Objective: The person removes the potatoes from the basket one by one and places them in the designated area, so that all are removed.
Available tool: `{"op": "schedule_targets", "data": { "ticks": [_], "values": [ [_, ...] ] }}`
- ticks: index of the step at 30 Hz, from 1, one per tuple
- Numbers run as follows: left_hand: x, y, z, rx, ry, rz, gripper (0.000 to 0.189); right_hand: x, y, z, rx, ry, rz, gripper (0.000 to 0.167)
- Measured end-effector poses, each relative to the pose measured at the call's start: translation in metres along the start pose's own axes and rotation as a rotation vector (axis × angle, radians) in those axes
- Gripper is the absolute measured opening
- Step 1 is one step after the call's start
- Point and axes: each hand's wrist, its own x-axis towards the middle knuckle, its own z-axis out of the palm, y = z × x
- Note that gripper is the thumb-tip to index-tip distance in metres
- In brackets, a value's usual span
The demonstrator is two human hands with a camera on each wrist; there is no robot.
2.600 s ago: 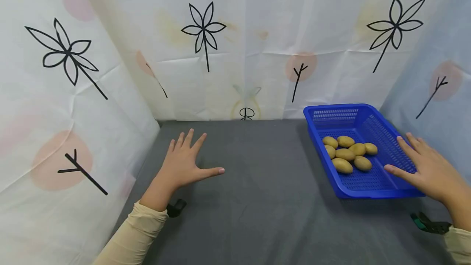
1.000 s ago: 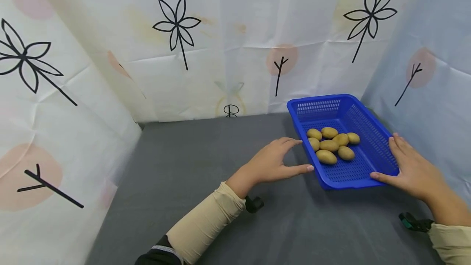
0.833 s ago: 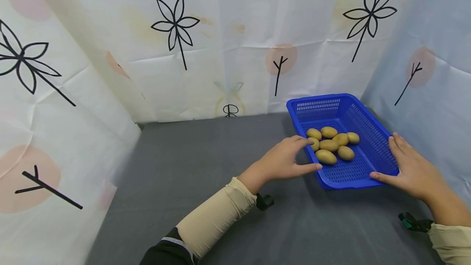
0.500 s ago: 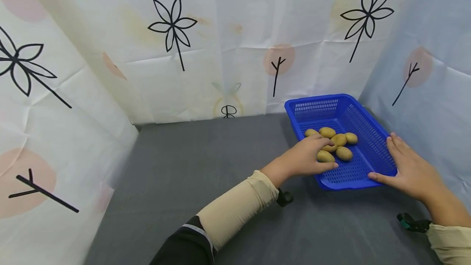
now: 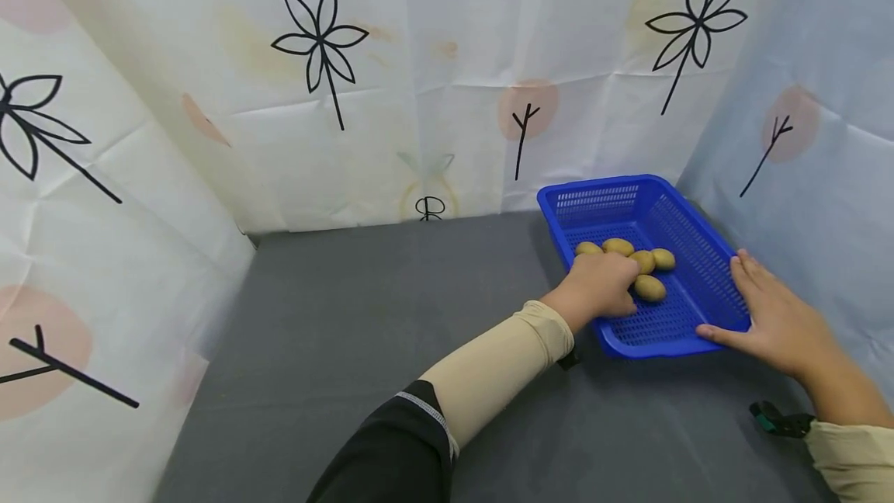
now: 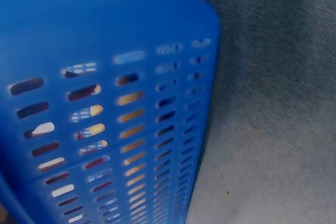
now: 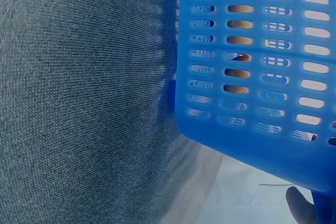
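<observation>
A blue plastic basket (image 5: 632,351) with perforated walls sits on the right of the grey cloth, several potatoes (image 5: 650,288) grouped in its left half. My left hand (image 5: 602,283) reaches over the left rim, its fingers curled down around a potato that the hand mostly hides. Other potatoes lie just beyond and beside that hand. At the near right corner, my right hand (image 5: 785,324) rests against the basket, its thumb on the front rim and its fairly straight fingers along the right rim. Both wrist views show mainly the basket's outer walls (image 6: 105,19), (image 7: 252,150).
Grey cloth (image 5: 349,332) spreads across the left and front of the work surface. White printed curtains (image 5: 433,84) stand at the back and left. A bluish curtain (image 5: 824,177) rises close to the basket's right side.
My left hand has moved right, crossed the basket's left rim and curled its fingers down over a potato. My right hand came to the basket's corner earlier and has stayed there.
</observation>
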Motion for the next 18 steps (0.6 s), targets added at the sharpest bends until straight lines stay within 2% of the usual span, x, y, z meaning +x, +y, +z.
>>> {"op": "schedule_targets", "data": {
  "ticks": [3,8,16,18],
  "values": [
    [0.004,0.000,0.001,0.033,-0.047,-0.058,0.017,0.001,0.000,0.001,0.005,0.006,-0.002,0.126],
    [0.008,0.000,0.001,0.027,-0.089,-0.078,0.019,0.000,0.000,0.001,0.002,0.011,0.010,0.126],
    [0.014,0.000,0.001,0.035,-0.102,-0.105,0.011,0.002,-0.001,0.002,0.006,0.008,0.007,0.126],
    [0.018,0.000,0.003,0.035,-0.110,-0.117,0.016,0.003,0.000,0.002,0.013,0.002,-0.001,0.125]
  ]
}}
